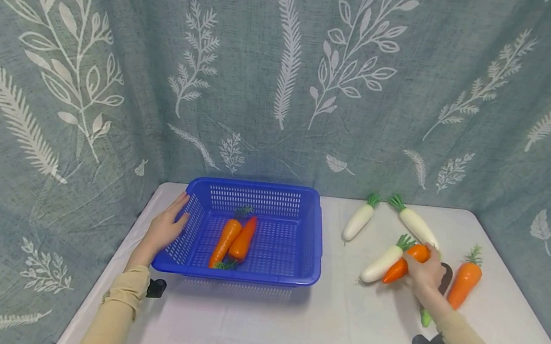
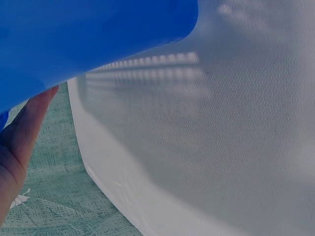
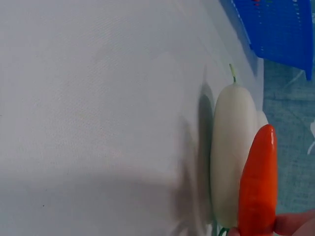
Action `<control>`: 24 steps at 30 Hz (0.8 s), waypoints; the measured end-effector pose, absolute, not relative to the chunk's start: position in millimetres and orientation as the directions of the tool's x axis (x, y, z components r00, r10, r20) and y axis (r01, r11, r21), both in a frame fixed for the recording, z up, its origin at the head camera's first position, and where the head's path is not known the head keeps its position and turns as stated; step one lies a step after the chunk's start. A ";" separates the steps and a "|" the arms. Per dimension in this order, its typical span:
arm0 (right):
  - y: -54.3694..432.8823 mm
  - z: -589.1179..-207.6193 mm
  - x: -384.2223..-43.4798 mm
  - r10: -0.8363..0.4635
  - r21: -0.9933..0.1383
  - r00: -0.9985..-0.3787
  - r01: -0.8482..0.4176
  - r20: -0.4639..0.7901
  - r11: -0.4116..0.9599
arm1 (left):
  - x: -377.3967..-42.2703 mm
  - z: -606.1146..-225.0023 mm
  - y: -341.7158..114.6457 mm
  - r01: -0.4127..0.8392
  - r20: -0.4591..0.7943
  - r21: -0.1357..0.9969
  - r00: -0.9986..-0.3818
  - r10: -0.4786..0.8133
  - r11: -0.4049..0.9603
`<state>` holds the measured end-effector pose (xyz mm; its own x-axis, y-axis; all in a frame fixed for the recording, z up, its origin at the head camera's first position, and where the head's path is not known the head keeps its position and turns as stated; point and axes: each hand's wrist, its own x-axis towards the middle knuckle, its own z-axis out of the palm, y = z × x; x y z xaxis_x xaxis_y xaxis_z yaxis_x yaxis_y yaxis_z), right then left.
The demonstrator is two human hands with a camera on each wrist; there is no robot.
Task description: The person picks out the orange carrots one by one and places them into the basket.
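My right hand (image 1: 426,269) pinches an orange carrot (image 1: 398,270) over the right side of the table. In the right wrist view the carrot (image 3: 259,182) points upward, overlapping a white radish (image 3: 231,147). That white radish (image 1: 380,266) lies just left of the hand in the head view. A dark, eggplant-like vegetable (image 1: 446,277) with a green end is partly hidden under the right hand and wrist. My left hand (image 1: 166,228) rests against the left side of a blue plastic basket (image 1: 234,275), fingers extended along its rim. Two carrots (image 1: 224,243) lie inside the basket.
Two more white radishes (image 1: 358,223) lie near the back edge of the white-covered table (image 1: 259,327), one partly behind the right hand. Another carrot (image 1: 465,282) lies to the right of that hand. A patterned green curtain (image 1: 265,81) hangs behind and around the table.
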<state>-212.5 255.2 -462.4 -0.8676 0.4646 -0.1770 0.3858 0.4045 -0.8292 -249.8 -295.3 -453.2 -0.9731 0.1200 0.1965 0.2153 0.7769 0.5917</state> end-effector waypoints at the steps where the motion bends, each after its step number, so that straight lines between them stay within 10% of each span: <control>1: 255.7 -461.8 -212.8 0.465 -0.831 -0.868 0.383 -0.175 0.403 | -250.1 -453.4 -295.2 0.217 0.199 0.593 -0.973 0.120 0.776; 24: 257.0 -448.6 -215.4 0.473 -0.861 -0.867 0.354 -0.157 0.364 | -248.8 -450.4 -293.2 0.203 0.193 0.584 -0.975 0.109 0.786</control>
<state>-215.4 257.0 -448.6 -0.8672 0.4727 -0.1568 0.3542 0.3640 -0.8614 -248.8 -293.2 -450.4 -0.9751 0.1085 0.1932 0.2032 0.7857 0.5843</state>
